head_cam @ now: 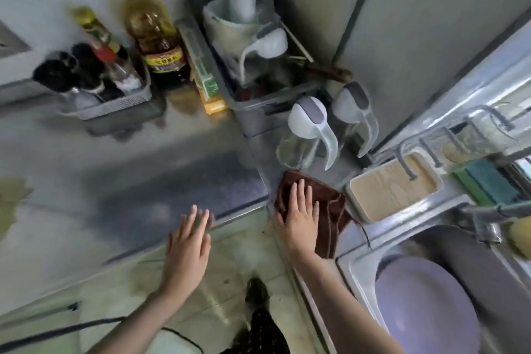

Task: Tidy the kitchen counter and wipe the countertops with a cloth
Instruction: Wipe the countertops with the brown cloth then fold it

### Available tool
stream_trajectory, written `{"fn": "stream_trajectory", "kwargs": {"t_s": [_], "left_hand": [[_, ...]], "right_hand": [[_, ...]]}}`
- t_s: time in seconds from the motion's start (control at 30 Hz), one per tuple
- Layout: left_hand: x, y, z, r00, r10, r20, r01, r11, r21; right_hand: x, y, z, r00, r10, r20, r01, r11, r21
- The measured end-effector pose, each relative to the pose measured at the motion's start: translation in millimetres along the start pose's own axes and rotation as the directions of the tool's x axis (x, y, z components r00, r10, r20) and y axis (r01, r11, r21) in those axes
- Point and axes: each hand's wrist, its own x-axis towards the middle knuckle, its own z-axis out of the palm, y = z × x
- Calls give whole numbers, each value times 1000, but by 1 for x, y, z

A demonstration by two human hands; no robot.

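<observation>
right hand (300, 217): grip flat, fingers straight, pressed on brown cloth (330, 214) at counter (143, 181) corner, under it | left hand (188, 244): grip wide, holding nothing, over counter edge

The right hand (300, 217) lies flat, fingers straight, on a crumpled dark brown cloth (330, 217) at the corner of the grey speckled countertop (172, 181). The left hand (188, 244) hovers spread at the counter's front edge. Two clear lidded pitchers (309, 135) stand just behind the cloth, a beige rectangular tray (393, 187) beside it, and a lilac round plate (425, 304) in the steel sink (359, 261).
</observation>
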Motion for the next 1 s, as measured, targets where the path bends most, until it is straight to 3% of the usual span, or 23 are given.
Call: {"fn": "stream_trajectory", "kwargs": {"t_s": [0.13,0.3,0.4,0.47,0.57,0.63,0.67,0.73,0.8,0.9,1.0], "left_hand": [[-3,-22,-17,987,-108,-116,104,994,-39],[-11,-50,-26,967,-220,-127,210,974,-87],[-15,-65,-27,957,-266,-118,254,961,-107],[-16,-73,-27,951,-282,-129,269,957,-112],[-13,-84,-31,940,-304,-156,287,950,-123],[-11,-97,-33,932,-327,-158,309,943,-126],[-10,-106,-34,930,-332,-159,317,942,-111],[-6,-125,-38,929,-337,-152,332,941,-61],[3,-145,-43,929,-349,-123,350,937,-9],[14,-167,-49,936,-339,-91,346,935,75],[19,-175,-45,942,-332,-50,335,939,73]], "right_hand": [[16,-37,16,995,-50,-90,67,980,189],[27,-83,33,997,-59,-44,70,937,343],[14,-113,46,959,-272,84,232,918,323],[-1,-138,55,850,-484,209,408,855,320],[-6,-151,65,585,-702,406,718,681,143],[12,-140,66,515,-751,414,829,559,-18],[24,-133,64,529,-755,387,837,539,-94],[53,-127,56,637,-684,356,769,601,-219],[79,-132,52,770,-541,339,632,718,-291],[98,-152,55,928,-321,191,368,876,-313],[88,-179,72,986,-148,77,163,951,-262]]}}
